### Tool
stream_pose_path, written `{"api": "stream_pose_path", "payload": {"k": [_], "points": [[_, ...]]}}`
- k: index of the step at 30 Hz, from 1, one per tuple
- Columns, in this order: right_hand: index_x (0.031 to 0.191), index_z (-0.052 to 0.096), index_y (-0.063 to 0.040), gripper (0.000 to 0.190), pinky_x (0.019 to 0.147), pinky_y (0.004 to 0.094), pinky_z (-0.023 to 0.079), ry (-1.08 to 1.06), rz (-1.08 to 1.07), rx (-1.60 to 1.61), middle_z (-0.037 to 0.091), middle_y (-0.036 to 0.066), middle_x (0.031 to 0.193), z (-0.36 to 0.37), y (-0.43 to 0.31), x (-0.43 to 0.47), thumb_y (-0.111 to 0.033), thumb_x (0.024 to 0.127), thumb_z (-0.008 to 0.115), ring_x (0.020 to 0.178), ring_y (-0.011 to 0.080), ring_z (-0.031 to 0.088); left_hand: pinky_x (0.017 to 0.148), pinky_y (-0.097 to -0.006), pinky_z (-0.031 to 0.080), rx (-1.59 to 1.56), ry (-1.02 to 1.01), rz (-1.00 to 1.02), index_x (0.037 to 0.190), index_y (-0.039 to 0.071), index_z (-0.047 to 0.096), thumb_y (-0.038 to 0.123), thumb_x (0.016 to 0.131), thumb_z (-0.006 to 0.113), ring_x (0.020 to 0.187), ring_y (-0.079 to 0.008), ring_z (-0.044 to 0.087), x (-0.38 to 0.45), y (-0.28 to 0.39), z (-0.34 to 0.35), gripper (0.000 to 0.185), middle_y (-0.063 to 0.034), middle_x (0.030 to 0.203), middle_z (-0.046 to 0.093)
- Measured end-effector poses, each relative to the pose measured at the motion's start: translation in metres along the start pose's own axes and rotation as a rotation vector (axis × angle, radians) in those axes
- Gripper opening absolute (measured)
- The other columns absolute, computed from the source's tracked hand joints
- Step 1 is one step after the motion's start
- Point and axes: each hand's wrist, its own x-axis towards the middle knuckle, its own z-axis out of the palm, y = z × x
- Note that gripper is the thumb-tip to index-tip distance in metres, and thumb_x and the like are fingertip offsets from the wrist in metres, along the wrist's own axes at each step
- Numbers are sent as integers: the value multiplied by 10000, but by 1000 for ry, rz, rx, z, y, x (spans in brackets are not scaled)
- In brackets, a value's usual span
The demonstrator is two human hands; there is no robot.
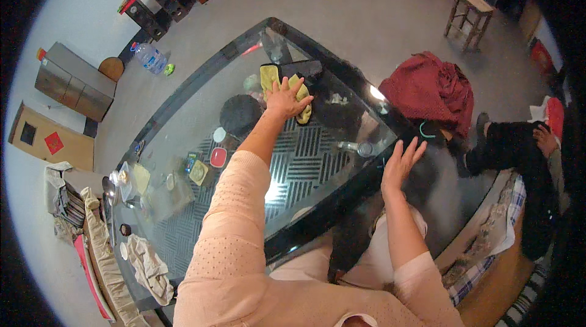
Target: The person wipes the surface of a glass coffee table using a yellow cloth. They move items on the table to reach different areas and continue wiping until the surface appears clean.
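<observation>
My left hand [286,102] lies flat, fingers spread, on a yellow cloth with a dark border [269,74]. The cloth rests bunched on the glass tabletop [197,103], towards its far corner. A grey-black piece [304,69] shows just beyond the cloth; I cannot tell whether it belongs to it. My right hand [400,167] is empty, with fingers apart, beside the table's black border [339,194] on the right. A clear glass-like object [364,149] appears near that border, left of my right hand.
A red square dish [218,157], a white round lid-like item [219,134] and a crumpled pale cloth [149,267] are on the left. Right of the table stands something under a maroon cover [428,91]. A person's dark-clothed legs [499,144] are close by; a wooden stool [471,11] stands farther off.
</observation>
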Motion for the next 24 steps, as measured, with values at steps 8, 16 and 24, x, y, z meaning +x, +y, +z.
{"api": "stream_pose_path", "payload": {"k": [8,16,24], "points": [[1493,293,12,625,1174,425,198,49,-57,-39,68,212,1610,10,12,3,-349,1012,461,1473,380,148,1116,-599,222,-58,134,255,1505,326,341,684,864,493,1406,-483,256,-192,29,-28,750,-176,1572,262],[1487,306,11,593,1164,435,220,82,-66,-6,76,199,1612,12,12,3,-324,1019,449,1467,385,168,1116,-633,129,-130,42,449,1464,311,422,622,857,553,1447,-441,170,-306,90,-33,695,-138,1596,217],[1483,308,25,582,1171,414,203,33,2,71,83,209,1609,8,2,-2,-334,1033,396,1476,372,141,1119,-637,142,-129,154,455,1469,366,398,679,863,487,1442,-434,210,-189,127,-34,688,-131,1587,246]]}}
